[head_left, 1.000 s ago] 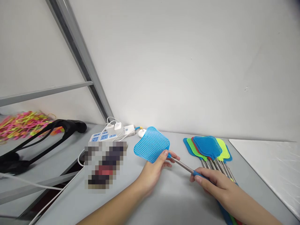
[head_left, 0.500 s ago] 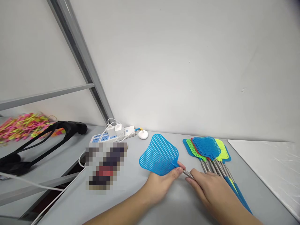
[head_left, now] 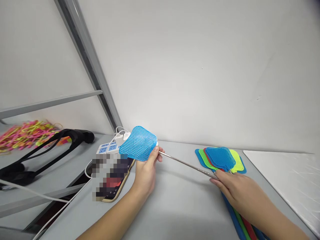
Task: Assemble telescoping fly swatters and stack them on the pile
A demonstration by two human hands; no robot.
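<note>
A blue fly swatter [head_left: 140,144] with a perforated head and a thin metal telescopic rod spans the space between my hands. My left hand [head_left: 147,170] is closed around the neck just below the head, thumb on top. Further right, my right hand [head_left: 233,185] grips the thicker end of the rod; the handle's far end is hidden beneath that hand and forearm. Behind and under my right hand lies a pile of fly swatters [head_left: 221,157] in blue, green, red and yellow, their handles partly covered by my arm.
A phone [head_left: 120,180], partly pixelated, lies left of my left forearm. Behind it sits a power strip [head_left: 107,148] with white chargers and cables. At far left are a black strap-like frame [head_left: 72,136] and a heap of colourful cords [head_left: 27,135]. A white sheet [head_left: 282,173] lies at right.
My hands have moved apart, drawing the metal rod out much longer. The swatter head went left and up with my left hand; my right hand shifted right, over the pile.
</note>
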